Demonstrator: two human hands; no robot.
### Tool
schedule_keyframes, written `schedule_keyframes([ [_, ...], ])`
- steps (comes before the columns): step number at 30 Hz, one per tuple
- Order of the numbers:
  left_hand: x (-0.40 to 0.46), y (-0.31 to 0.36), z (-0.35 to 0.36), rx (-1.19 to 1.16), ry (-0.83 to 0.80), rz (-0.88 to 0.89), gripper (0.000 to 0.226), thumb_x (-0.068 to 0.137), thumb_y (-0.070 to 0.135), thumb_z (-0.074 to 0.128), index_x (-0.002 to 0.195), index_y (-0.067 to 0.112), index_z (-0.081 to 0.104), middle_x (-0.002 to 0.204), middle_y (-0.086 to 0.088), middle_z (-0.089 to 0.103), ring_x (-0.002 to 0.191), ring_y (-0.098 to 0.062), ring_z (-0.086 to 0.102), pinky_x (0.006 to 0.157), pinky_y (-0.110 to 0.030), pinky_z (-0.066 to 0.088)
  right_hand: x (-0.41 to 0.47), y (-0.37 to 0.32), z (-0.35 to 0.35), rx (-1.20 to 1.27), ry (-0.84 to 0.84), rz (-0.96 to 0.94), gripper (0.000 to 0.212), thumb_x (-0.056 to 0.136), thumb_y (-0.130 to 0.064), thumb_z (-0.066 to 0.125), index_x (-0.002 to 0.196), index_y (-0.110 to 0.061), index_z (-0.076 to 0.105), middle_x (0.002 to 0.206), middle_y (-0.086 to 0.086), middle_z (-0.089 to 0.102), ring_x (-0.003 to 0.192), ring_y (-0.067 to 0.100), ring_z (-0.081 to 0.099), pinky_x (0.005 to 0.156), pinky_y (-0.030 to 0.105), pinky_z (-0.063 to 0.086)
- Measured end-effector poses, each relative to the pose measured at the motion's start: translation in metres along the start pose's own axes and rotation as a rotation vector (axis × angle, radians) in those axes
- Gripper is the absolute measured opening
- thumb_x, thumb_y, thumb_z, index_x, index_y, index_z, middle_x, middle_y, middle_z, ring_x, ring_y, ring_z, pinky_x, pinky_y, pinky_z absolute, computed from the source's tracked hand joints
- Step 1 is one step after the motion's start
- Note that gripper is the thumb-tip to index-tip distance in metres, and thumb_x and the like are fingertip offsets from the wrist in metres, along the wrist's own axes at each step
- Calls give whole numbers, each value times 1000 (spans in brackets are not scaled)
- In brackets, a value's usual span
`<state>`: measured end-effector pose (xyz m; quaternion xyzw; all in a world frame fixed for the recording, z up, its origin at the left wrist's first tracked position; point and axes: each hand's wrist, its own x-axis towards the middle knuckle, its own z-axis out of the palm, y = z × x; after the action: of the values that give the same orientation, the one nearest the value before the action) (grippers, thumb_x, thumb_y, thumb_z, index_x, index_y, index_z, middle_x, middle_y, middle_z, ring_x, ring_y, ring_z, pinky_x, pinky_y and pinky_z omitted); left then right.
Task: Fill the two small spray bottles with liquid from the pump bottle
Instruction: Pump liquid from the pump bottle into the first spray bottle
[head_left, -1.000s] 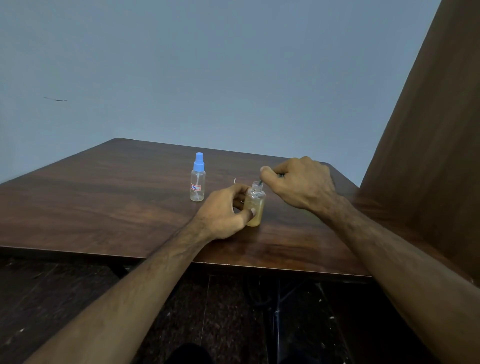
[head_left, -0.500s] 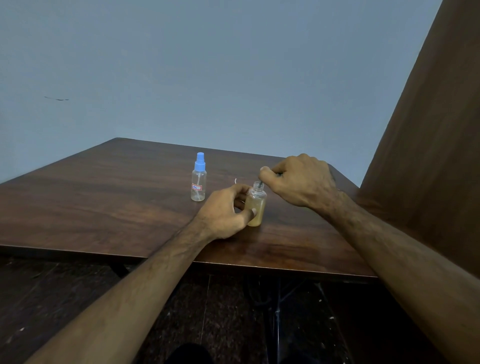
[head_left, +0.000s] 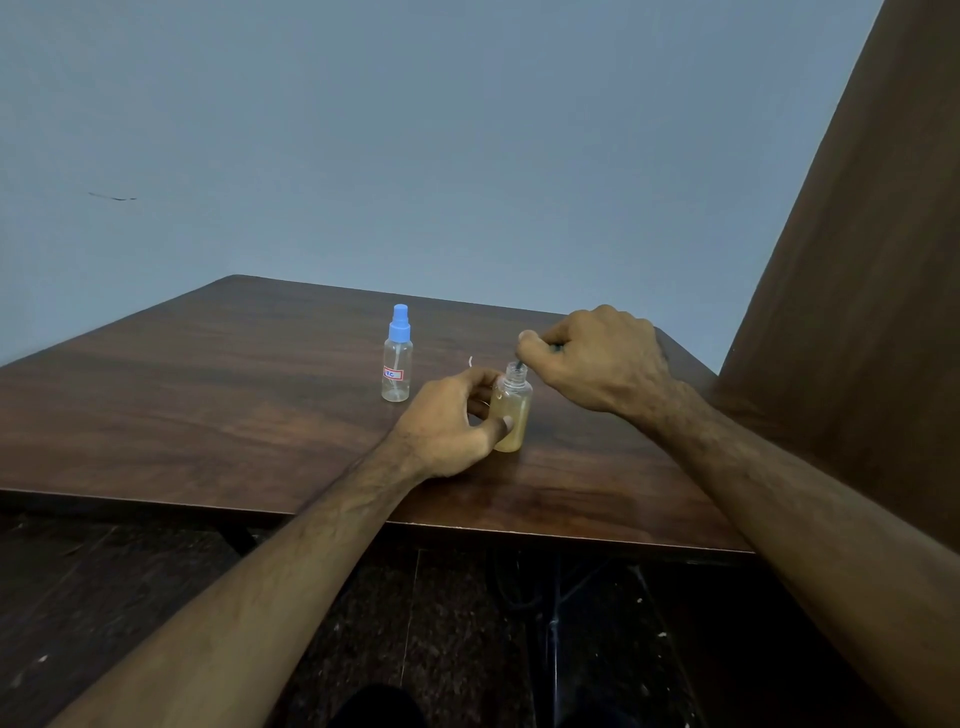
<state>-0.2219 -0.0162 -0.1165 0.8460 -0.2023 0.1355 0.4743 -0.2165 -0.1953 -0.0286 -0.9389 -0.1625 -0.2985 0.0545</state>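
A small clear spray bottle (head_left: 511, 413) holding yellowish liquid stands uncapped on the wooden table (head_left: 208, 395), near its front edge. My left hand (head_left: 452, 421) is wrapped around its body from the left. My right hand (head_left: 597, 358) hovers just above and to the right of the neck, pinching a small dark cap piece (head_left: 555, 347) whose thin stem reaches down into the bottle mouth. A second small spray bottle (head_left: 397, 358), clear with a blue spray top and a red label, stands upright to the left and looks empty. No pump bottle shows.
A thin white sliver (head_left: 470, 360) pokes out behind my left hand. A tall brown wooden panel (head_left: 857, 312) rises along the table's right side. A blue-grey wall stands behind the table, and dark flooring lies below its front edge.
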Motion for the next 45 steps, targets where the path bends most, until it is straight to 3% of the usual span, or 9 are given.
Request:
schedule_keyframes([
  [10, 0, 0, -1, 14, 0, -2, 40, 88, 18, 72, 126, 21, 61, 102, 12, 72, 96, -3, 69, 82, -14, 51, 0, 1, 0, 74, -8, 23, 61, 94, -51, 45, 46, -14, 47, 44, -2, 43, 50, 20, 43, 55, 29, 34],
  [15, 0, 1, -1, 26, -1, 0, 43, 88, 19, 73, 129, 19, 60, 103, 12, 71, 97, -4, 69, 87, -21, 54, -2, -1, 2, 37, -11, 18, 63, 96, -56, 43, 47, -16, 51, 44, -3, 46, 50, 15, 45, 53, 27, 28],
  [22, 0, 0, -1, 16, 3, 10, 40, 85, 20, 72, 124, 22, 62, 103, 11, 73, 96, -5, 70, 87, -25, 57, -4, 0, 5, 70, 19, 18, 59, 96, -48, 45, 48, -14, 49, 44, -2, 45, 48, 16, 43, 55, 29, 32],
  [31, 0, 0, 0, 21, 1, 3, 41, 87, 19, 73, 126, 21, 62, 105, 11, 73, 98, -4, 70, 88, -25, 57, -4, 2, 6, 80, -18, 28, 64, 96, -54, 43, 46, -14, 47, 43, -2, 44, 49, 17, 43, 56, 30, 33],
  [41, 0, 0, 0, 36, 5, -2, 42, 87, 19, 74, 127, 21, 61, 106, 10, 72, 99, -3, 69, 91, -26, 56, -6, 2, 7, 112, 2, 17, 56, 99, -41, 42, 50, -12, 45, 45, -3, 39, 47, 19, 38, 53, 29, 33],
  [45, 0, 1, -1, 39, 5, -5, 43, 87, 20, 74, 128, 21, 61, 106, 11, 72, 98, -3, 69, 91, -27, 57, -5, 1, 7, 131, -13, 30, 63, 99, -49, 43, 47, -13, 44, 43, -4, 40, 47, 19, 41, 55, 29, 35],
])
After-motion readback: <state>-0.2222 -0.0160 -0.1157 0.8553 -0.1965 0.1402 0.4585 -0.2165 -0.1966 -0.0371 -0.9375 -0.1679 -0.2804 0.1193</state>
